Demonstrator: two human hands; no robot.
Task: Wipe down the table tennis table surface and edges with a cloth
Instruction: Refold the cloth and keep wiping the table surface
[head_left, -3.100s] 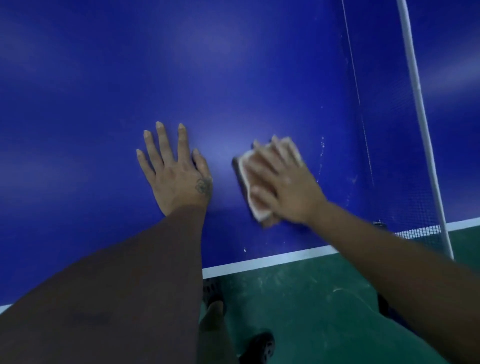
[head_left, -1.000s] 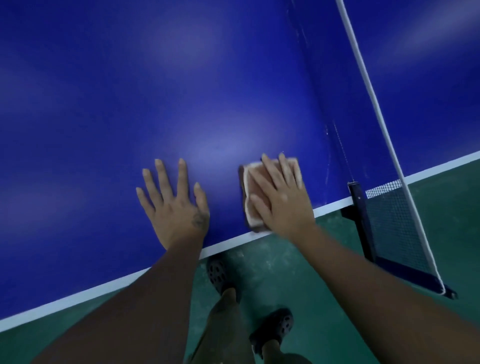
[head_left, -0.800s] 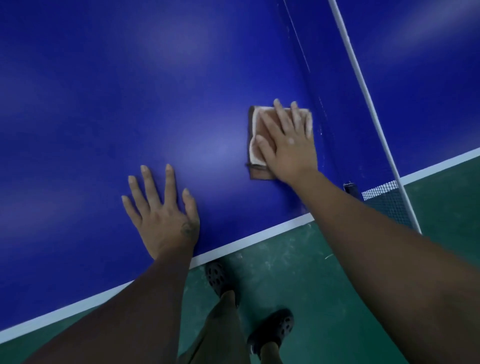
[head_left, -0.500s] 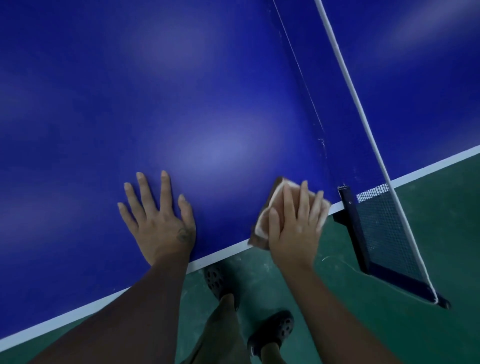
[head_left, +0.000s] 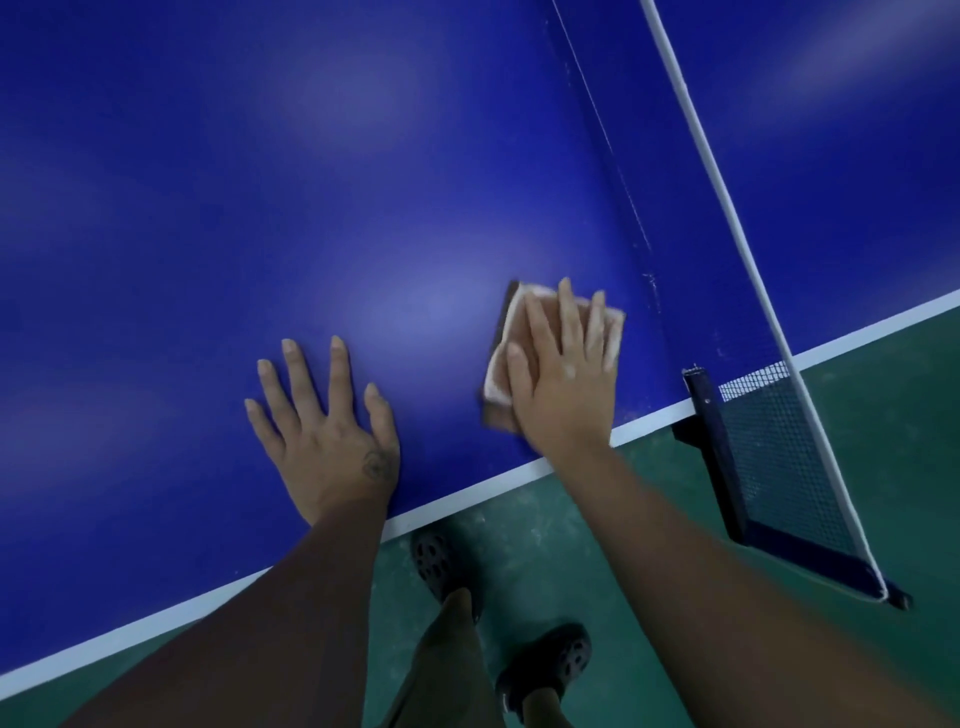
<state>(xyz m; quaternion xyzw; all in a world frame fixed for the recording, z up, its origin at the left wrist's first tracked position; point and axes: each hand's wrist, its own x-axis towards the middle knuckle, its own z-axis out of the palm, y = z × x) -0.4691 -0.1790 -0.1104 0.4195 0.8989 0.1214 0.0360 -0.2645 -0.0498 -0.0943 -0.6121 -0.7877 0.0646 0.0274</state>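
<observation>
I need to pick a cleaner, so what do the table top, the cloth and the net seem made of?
The table top: probably painted board, smooth blue with a soft sheen where light patches show. The cloth: soft folded fabric, pale over a brownish layer, flattened under the right hand. The net: dark open mesh, likely synthetic cord, edged with white tape.

Blue white-edged table (head_left: 260, 182), a folded cloth (head_left: 497, 379) on it near the net post (head_left: 709, 415).
</observation>
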